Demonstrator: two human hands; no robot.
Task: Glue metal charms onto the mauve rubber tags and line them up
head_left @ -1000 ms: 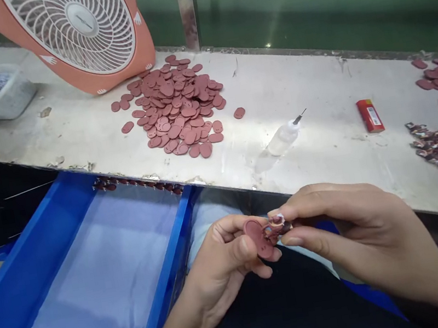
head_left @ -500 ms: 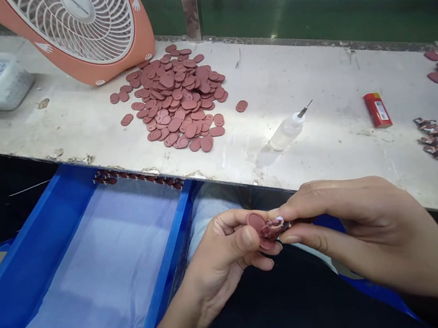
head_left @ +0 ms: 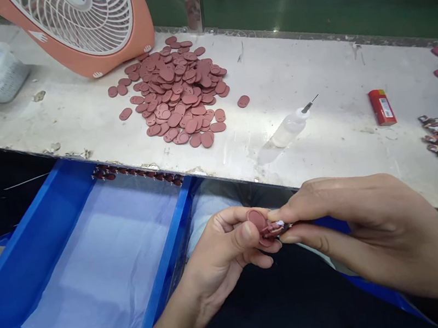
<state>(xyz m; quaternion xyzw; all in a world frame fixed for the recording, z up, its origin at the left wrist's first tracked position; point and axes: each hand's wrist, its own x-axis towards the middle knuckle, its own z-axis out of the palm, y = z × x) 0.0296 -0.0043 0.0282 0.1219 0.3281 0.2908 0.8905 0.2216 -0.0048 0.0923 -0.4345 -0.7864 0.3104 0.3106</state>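
My left hand (head_left: 220,248) pinches a disc (head_left: 256,219), right hand (head_left: 363,221) grips a figurine (head_left: 275,227) against it; I'd steady both, press lightly.

Oval disc (head_left: 256,218), brick red, flat, matte; rounded upper end shows thin rim line; pinched at left edge by left fingers (head_left: 247,231), tilted, broad face turned toward figurine; middle partly covered, lower end showing beneath; small figurine (head_left: 274,228), mottled red-brown, white patch on upper side, darker toward right end; held at right end by right fingers (head_left: 287,213); left end against disc's face, whether joined cannot be told; finer shape too small to read.
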